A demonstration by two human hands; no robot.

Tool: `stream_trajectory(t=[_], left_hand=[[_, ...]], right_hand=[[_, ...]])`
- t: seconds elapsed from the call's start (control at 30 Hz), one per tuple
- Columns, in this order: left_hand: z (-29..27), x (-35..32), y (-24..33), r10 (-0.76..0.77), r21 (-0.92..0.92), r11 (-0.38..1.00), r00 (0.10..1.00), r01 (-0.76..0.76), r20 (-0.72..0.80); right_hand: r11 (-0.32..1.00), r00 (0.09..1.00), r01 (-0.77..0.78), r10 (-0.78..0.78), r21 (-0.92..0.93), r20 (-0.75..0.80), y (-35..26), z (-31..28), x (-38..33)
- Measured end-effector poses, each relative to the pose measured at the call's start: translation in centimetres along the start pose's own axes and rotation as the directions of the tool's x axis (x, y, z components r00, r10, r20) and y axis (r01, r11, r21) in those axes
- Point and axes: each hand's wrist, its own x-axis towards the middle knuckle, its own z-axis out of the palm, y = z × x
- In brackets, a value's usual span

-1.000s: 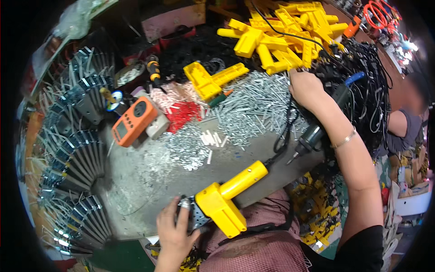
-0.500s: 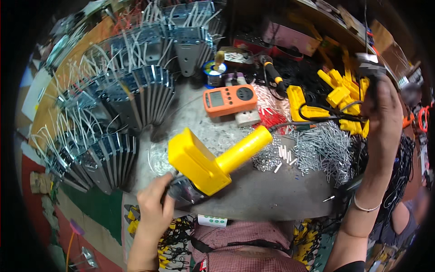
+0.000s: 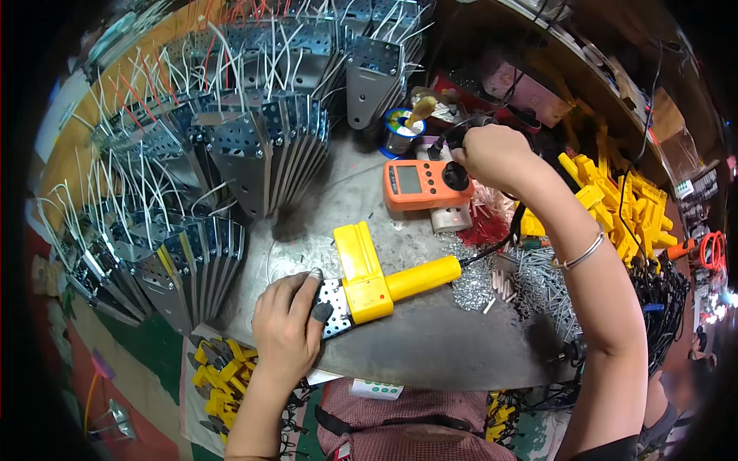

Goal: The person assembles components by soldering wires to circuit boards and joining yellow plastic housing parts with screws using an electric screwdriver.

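A yellow-handled tool (image 3: 421, 278) lies on the grey bench, with a yellow box-shaped housing (image 3: 360, 257) and a perforated metal plate (image 3: 335, 296) at its left end. My left hand (image 3: 288, 319) grips that plate, fingers on top and thumb at its near side. From the handle a black cord (image 3: 503, 244) runs right and passes under my right forearm. My right hand (image 3: 496, 157) is curled at the right end of an orange meter (image 3: 419, 184) with a small screen and a round black socket. Whatever its fingers hold is mostly hidden; something black shows beside them.
Rows of perforated metal plates (image 3: 257, 146) with white wires fill the left. Behind the meter stand a solder spool (image 3: 401, 134) and a black plug (image 3: 436, 148). At right are screws (image 3: 542, 280), white tubes (image 3: 503, 286) and yellow plastic parts (image 3: 638, 207).
My right hand has moved from the far right, where it was at a dark object, left to the meter. The tool has been lowered flat onto the bench, my left hand still on its plate.
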Motion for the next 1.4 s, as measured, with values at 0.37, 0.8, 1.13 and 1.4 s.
stream_trajectory(t=[0.37, 0.8, 1.13, 1.4], left_hand=[[-0.6, -1.5, 0.0, 0.126, -0.040, 0.990, 0.972, -0.137, -0.196], [1.1, -12.4, 3.9, -0.280, -0.390, 0.779, 0.830, 0.490, 0.483], [1.1, -11.0, 6.3, -0.240, -0.581, 0.601, 0.818, 0.548, 0.523], [1.3, -10.7, 6.1, -0.213, -0.532, 0.727, 0.880, 0.434, 0.425]], right_hand=[[0.991, 0.994, 0.082, -0.074, -0.108, 0.077, -0.3, 1.9, 1.6], [0.543, 0.841, 0.500, -0.489, 0.675, -0.230, -7.1, 6.2, -18.6], [0.614, 0.878, 0.452, -0.435, 0.647, -0.201, -12.4, 10.4, -23.3], [0.684, 0.863, 0.478, -0.481, 0.551, -0.152, -12.5, 9.9, -22.8]])
